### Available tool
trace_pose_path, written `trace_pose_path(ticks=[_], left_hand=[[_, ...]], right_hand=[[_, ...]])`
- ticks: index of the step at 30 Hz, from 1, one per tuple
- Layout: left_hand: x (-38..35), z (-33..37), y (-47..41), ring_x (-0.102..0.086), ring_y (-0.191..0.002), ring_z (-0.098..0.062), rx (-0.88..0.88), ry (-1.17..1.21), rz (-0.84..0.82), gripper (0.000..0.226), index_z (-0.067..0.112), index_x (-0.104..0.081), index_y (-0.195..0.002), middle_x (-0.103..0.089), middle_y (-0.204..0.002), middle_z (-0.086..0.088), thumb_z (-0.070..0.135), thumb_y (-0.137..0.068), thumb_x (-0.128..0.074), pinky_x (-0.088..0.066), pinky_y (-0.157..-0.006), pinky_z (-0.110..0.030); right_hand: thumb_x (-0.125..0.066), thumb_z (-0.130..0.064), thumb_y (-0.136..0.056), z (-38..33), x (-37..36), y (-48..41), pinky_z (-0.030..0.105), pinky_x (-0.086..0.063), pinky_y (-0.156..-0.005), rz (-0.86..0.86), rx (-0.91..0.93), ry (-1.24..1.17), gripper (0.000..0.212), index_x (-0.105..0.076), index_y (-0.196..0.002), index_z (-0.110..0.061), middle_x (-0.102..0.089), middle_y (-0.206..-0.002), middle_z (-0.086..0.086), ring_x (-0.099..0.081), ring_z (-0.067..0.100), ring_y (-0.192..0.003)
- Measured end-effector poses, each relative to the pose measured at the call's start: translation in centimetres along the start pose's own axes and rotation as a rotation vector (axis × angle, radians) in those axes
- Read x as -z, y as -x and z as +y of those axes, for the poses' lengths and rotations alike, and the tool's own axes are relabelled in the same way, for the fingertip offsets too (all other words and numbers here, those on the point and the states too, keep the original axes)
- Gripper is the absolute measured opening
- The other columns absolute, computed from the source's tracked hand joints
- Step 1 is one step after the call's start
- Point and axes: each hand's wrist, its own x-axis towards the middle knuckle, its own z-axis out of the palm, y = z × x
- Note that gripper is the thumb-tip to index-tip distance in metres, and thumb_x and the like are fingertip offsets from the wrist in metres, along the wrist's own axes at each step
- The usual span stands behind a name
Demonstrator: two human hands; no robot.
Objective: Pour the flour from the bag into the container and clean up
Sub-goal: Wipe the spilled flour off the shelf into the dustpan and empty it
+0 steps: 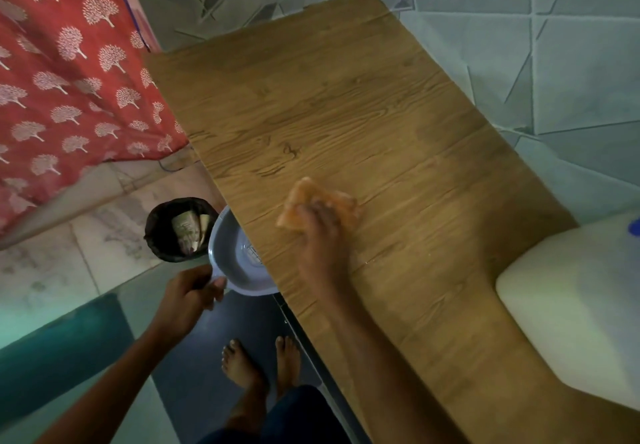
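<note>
Right hand [320, 232] is down on the wooden tabletop [346, 97], fingers curled over an orange cloth [306, 194] and pressing it flat against the grain, so that grip is full of cloth. The cloth sits near the left edge of the tabletop, bunched and a bit blurred.

Over the side, the left hand [188, 293] has its grip wrapped tight round the handle of a grey dustpan [235, 256]. The pan is held below the tabletop's edge, its open mouth tucked right up against it, level with the cloth.

Down on the floor, a black bin [161, 235] stands just beyond the dustpan, and a printed paper bag [188, 232] lies inside it.

The container [571, 305] is a pale, milky tub at the right end of the tabletop, well apart from the cloth, with a bit of blue showing at the frame edge. What it holds I cannot tell.

2 bare feet [242, 364] stand on the dark floor by the tabletop, a teal mat [59, 350] to the left, and a red patterned curtain [69, 62] hangs beyond.
</note>
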Motion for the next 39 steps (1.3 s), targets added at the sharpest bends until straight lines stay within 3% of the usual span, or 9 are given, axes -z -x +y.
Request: trace_pose_path(ticks=[4, 8, 12, 17, 24, 29, 33, 36, 39], left_hand=[[-0.5, 0.3, 0.4, -0.057, -0.051, -0.012, 0.0, -0.001, 0.002, 0.031, 0.009, -0.063, -0.067, -0.066, -0.061, -0.006, 0.032, -0.087, -0.057, -0.048, -0.057, -0.034], [-1.0, 0.5, 1.1, -0.057, -0.05, -0.01, 0.007, -0.026, 0.003, 0.033, 0.009, -0.063, -0.067, -0.066, -0.059, -0.003, 0.034, -0.087, -0.056, -0.047, -0.055, -0.028], [-1.4, 0.3, 1.8, -0.057, -0.049, -0.006, -0.001, -0.022, -0.003, 0.03, 0.009, -0.063, -0.066, -0.065, -0.058, -0.001, 0.023, -0.093, -0.063, -0.045, -0.05, -0.016], [-1.9, -0.3, 2.8, -0.058, -0.05, -0.009, 0.011, -0.04, 0.012, 0.034, 0.007, -0.064, -0.067, -0.067, -0.06, -0.004, 0.026, -0.095, -0.063, -0.046, -0.052, -0.02], [-3.0, -0.6, 4.4, -0.063, -0.055, -0.019, 0.047, -0.047, 0.041, 0.037, 0.008, -0.063, -0.066, -0.067, -0.061, -0.007, 0.038, -0.087, -0.058, -0.051, -0.057, -0.031], [-3.6, -1.0, 5.8, -0.061, -0.052, -0.016, 0.053, -0.053, 0.071, 0.033, 0.012, -0.06, -0.063, -0.067, -0.061, -0.006, 0.025, -0.094, -0.064, -0.049, -0.058, -0.035], [-3.8, -0.8, 6.6, -0.059, -0.049, -0.013, 0.031, -0.12, 0.088, 0.034, 0.012, -0.059, -0.064, -0.067, -0.06, -0.004, 0.015, -0.098, -0.063, -0.047, -0.056, -0.033], [-4.0, -0.9, 7.1, -0.06, -0.048, -0.014, 0.026, -0.121, 0.075, 0.035, 0.011, -0.06, -0.063, -0.067, -0.059, -0.005, 0.028, -0.093, -0.063, -0.048, -0.056, -0.033], [-4.4, -0.7, 7.4, -0.06, -0.049, -0.016, 0.03, -0.124, 0.066, 0.034, 0.008, -0.063, -0.065, -0.067, -0.06, -0.008, 0.023, -0.096, -0.065, -0.049, -0.057, -0.032]], right_hand=[[-0.038, -0.04, -0.092, -1.9, 0.9, 0.9, 0.046, -0.042, -0.112, -0.229, -0.031, -0.273, 0.049, -0.056, -0.134, -0.024, -0.055, -0.138, 0.005, -0.047, 0.018, -0.131], [-0.06, -0.002, -0.089, 3.5, 5.9, -1.4, 0.033, -0.054, -0.097, 0.062, -0.035, -0.299, 0.04, -0.064, -0.126, -0.018, -0.068, -0.119, 0.001, -0.062, 0.011, -0.111], [-0.059, -0.012, -0.081, 12.9, 11.1, -3.8, 0.038, -0.052, -0.083, 0.337, -0.092, 0.091, 0.037, -0.065, -0.117, -0.015, -0.07, -0.108, 0.008, -0.064, 0.03, -0.098], [-0.053, -0.025, -0.081, 20.6, 11.1, -3.5, 0.052, -0.041, -0.102, 0.254, -0.407, 0.312, 0.066, -0.045, -0.143, -0.003, -0.055, -0.128, 0.034, -0.051, 0.048, -0.119], [-0.062, -0.031, -0.094, 8.8, 1.4, 3.2, 0.06, -0.035, -0.111, 0.105, -0.168, 0.256, 0.077, -0.022, -0.156, -0.007, -0.033, -0.156, 0.025, -0.028, 0.044, -0.145], [-0.038, -0.04, -0.09, -0.4, -3.3, 7.6, 0.06, -0.007, -0.118, -0.058, 0.182, 0.134, 0.058, -0.049, -0.141, -0.016, -0.058, -0.14, 0.011, -0.045, 0.033, -0.137], [-0.053, -0.019, -0.094, -1.8, -0.3, 6.9, 0.045, -0.051, -0.098, -0.195, 0.068, -0.301, 0.021, -0.064, -0.112, -0.02, -0.069, -0.106, 0.001, -0.063, 0.015, -0.103], [-0.061, -0.019, -0.094, 0.5, 4.7, 5.1, 0.021, -0.058, -0.071, -0.111, -0.165, -0.673, 0.015, -0.068, -0.102, -0.03, -0.07, -0.095, -0.011, -0.067, 0.0, -0.085], [-0.061, -0.017, -0.091, 6.4, 9.3, 2.7, 0.036, -0.059, -0.07, 0.172, -0.151, -0.515, 0.018, -0.069, -0.103, -0.027, -0.07, -0.094, -0.009, -0.068, 0.009, -0.083]])
